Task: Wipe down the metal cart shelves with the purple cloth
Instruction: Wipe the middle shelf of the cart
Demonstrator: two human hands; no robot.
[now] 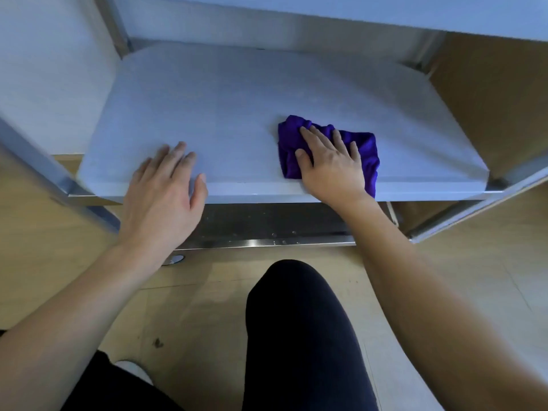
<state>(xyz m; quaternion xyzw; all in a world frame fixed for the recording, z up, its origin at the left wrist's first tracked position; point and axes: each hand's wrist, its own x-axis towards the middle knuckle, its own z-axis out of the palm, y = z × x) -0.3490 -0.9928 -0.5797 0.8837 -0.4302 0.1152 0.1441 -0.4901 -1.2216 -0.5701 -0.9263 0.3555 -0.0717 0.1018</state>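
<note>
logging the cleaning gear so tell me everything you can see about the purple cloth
The purple cloth is a deep violet, soft-looking fabric, bunched and creased rather than spread flat. It lies on the front right part of the metal cart shelf, its near corner reaching the shelf's front edge. The right hand presses flat on its left and middle part, fingers straight and spread, hiding that portion. Nothing else touches it.

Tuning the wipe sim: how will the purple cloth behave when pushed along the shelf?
Probably floppy: the cloth lies crumpled in folds under the right hand. It likely slides easily on the smooth metal shelf. It may bunch further when pushed, since the hand only presses it flat.
</note>
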